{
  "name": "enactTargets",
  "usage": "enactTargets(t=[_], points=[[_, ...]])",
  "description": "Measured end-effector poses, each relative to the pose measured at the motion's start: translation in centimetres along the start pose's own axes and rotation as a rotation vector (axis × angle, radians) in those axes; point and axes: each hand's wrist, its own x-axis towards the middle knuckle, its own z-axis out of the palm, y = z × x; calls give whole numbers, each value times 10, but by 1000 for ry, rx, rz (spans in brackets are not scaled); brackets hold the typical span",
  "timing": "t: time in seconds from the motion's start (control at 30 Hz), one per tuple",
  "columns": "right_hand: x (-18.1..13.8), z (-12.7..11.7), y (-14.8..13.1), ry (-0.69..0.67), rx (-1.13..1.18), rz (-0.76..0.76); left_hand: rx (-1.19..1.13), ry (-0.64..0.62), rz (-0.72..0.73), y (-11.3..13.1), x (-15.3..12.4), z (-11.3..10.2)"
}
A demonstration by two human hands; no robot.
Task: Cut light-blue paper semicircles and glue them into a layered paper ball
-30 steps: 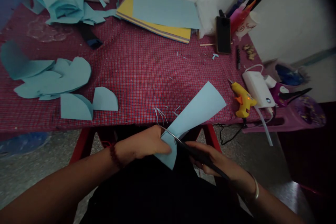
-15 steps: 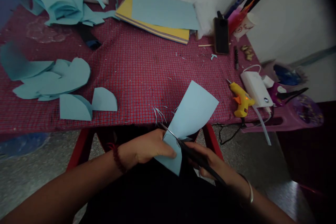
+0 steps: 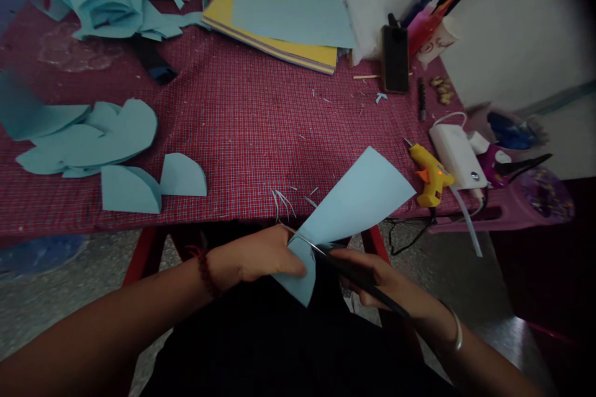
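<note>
Near, below the table [image 3: 251, 124] edge: left hand [image 3: 261, 254], grip pinched on the near end of the blue paper sheet [image 3: 358, 201]. Right hand [image 3: 386, 285], grip clenched round the scissors [image 3: 335, 260], blades on the sheet just right of the left hand. Far right: a cup [image 3: 440, 44], seemingly holding coloured paper.

I see matt light-blue paper [image 3: 354, 201], thin metal scissors [image 3: 326, 255] with dark handles, a checked woven tablecloth [image 3: 251, 130] and a glossy yellow plastic glue gun [image 3: 431, 175].
</note>
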Motion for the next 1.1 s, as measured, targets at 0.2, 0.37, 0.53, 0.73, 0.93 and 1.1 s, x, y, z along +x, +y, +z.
enactTargets(t=[0.2,0.37,0.53,0.73,0.93,1.1], points=[[2,-2,-6,-26,25,0,34,4,13,-1,2,-3],[2,0,-9,-15,21,5,75,-7,20,-2,2,-4],[7,-12,-38,3,-95,-70,156,42,82,22,-8,-11],[47,-39,-119,-6,-365,-281,237,176,245,93,-26,-50],[103,-55,-161,48,-465,-445,291,255,322,133,-26,-108],[145,-68,-162,-108,-364,-418,348,309,338,137,-13,-145]])
